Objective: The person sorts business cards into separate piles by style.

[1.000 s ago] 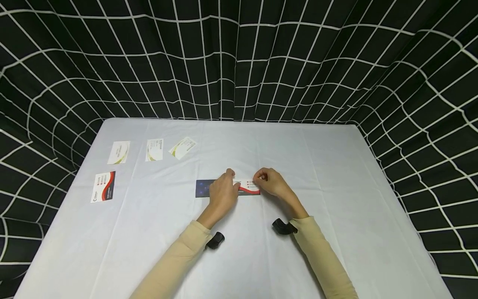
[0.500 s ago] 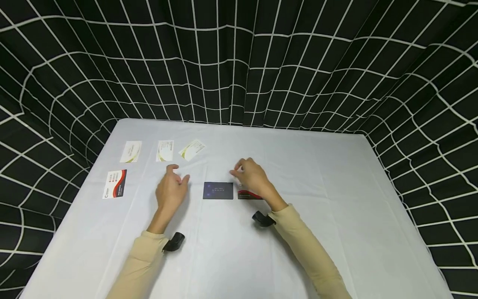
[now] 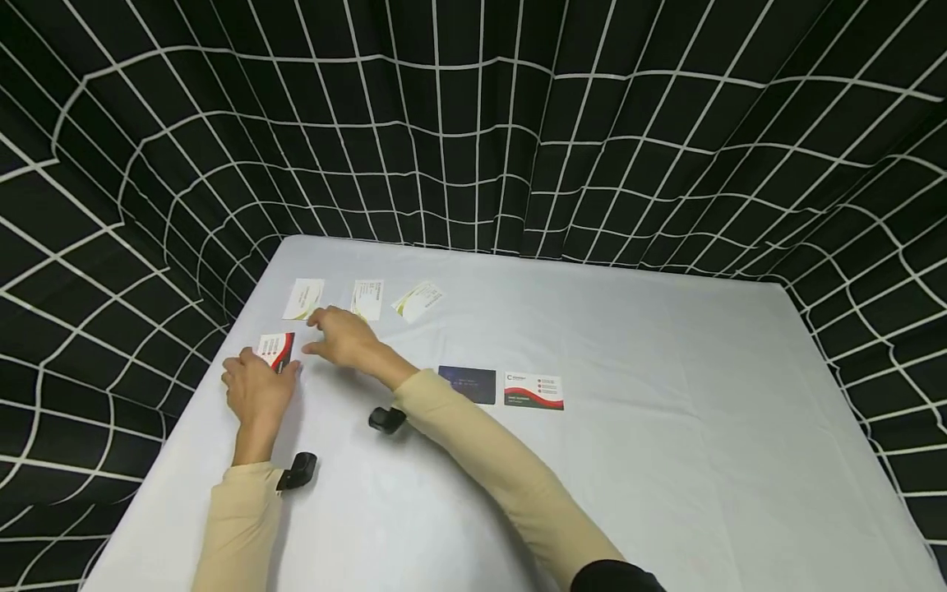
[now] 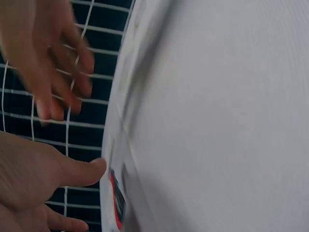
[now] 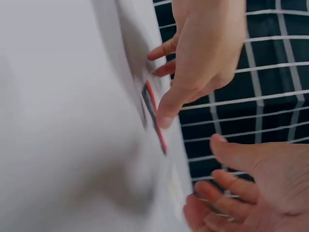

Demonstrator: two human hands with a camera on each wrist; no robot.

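Observation:
At the left of the table lies a white, red and black business card (image 3: 278,349), partly covered by my left hand (image 3: 259,393). The fingers of that hand spread over the card's left and near sides; in the left wrist view its thumb (image 4: 84,171) sticks out straight beside the card. My right hand (image 3: 343,337) reaches across from the right, just right of that card, its fingers apart and holding nothing. In the right wrist view, the right hand (image 5: 270,179) has parted fingers, and the left hand (image 5: 205,53) hovers at the card.
Three white cards with green curves lie along the back: one at left (image 3: 302,298), one in the middle (image 3: 367,298), one tilted (image 3: 418,301). A dark blue card (image 3: 468,385) and another red-and-white card (image 3: 534,390) sit side by side. Black gridded curtain (image 3: 473,123) surrounds the white table (image 3: 666,460).
Both hands have left the two middle cards and moved left; the left hand is now at the left red-and-white card, the right hand beside it. The view has shifted left.

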